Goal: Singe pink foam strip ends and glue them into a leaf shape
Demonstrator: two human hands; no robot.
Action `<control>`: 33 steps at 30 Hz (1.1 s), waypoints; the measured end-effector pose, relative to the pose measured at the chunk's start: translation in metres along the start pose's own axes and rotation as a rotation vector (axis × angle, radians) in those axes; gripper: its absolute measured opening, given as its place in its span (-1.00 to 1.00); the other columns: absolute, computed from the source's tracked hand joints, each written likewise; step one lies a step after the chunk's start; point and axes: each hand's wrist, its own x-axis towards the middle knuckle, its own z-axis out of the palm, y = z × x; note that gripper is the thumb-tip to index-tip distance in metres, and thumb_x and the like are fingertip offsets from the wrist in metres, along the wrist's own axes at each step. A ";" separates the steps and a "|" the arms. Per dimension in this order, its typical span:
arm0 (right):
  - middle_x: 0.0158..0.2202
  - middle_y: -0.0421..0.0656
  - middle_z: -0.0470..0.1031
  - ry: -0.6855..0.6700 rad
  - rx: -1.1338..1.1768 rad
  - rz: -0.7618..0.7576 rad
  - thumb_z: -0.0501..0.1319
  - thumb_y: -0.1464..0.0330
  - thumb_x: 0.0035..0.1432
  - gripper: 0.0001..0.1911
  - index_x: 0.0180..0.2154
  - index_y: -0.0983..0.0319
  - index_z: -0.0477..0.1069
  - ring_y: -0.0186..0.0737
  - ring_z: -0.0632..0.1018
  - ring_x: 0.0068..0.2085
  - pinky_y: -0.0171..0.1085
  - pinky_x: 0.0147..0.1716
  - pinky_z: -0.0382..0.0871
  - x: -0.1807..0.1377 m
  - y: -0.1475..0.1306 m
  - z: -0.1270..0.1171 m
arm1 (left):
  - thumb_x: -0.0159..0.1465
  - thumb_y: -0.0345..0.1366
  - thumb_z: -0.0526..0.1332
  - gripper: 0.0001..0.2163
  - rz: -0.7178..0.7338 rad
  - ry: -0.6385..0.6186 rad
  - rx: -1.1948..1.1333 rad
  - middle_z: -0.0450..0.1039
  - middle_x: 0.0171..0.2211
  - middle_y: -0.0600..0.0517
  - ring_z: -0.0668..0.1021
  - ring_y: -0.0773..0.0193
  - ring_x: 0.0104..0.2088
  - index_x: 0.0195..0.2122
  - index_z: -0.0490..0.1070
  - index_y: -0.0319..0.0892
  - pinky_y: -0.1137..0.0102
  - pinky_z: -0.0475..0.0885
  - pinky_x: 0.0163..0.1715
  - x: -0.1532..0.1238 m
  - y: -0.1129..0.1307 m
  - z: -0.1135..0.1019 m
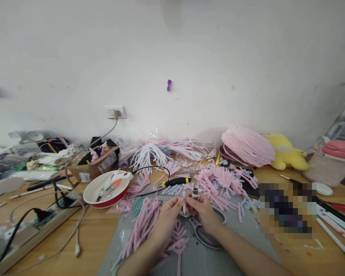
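Note:
My left hand (171, 211) pinches a short piece of pink pipe cleaner (184, 207) between thumb and fingers. Close against it, my right hand (203, 211) is closed around a small lighter (196, 194) with a metal top; its fingers also come up to the pink piece. Under my right hand lie large grey-handled scissors (199, 234), partly covered by the wrist. Leaf-shaped pink pipe cleaner pieces (179, 245) rest on the grey mat (232, 249) between my forearms. Left of them runs a bundle of long pink pipe cleaners (142, 222).
A red-and-white bowl (103, 204) holds a glue gun (117, 177). Behind my hands are a yellow-black tool (176, 181), a heap of pink shapes (218, 178) and white stems (151, 155). A power strip (43, 226) with cables stands left; a yellow plush toy (287, 151) sits back right.

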 end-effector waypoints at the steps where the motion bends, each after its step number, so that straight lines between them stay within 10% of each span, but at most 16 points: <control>1: -0.70 -0.29 0.26 -0.001 0.014 0.014 0.27 0.10 -0.15 -0.64 -0.52 0.29 0.33 -0.48 0.18 -0.67 -0.41 -0.68 -0.01 0.000 0.000 0.000 | 0.09 -0.10 0.15 -0.70 -0.008 0.001 -0.004 0.24 -0.62 0.12 0.32 0.31 -0.50 -0.63 0.26 -0.20 0.43 0.22 -0.41 0.001 -0.001 0.000; 33: -0.73 -0.23 0.25 0.305 -0.101 0.299 0.00 -0.06 -0.05 -0.49 -0.67 0.23 0.25 -0.42 0.16 -0.73 -0.40 -0.72 -0.09 0.011 -0.011 0.002 | 0.07 -0.10 0.18 -0.75 -0.083 0.028 0.089 0.32 -0.52 0.10 0.32 0.30 -0.43 -0.50 0.38 -0.20 0.43 0.21 -0.34 -0.004 0.008 0.006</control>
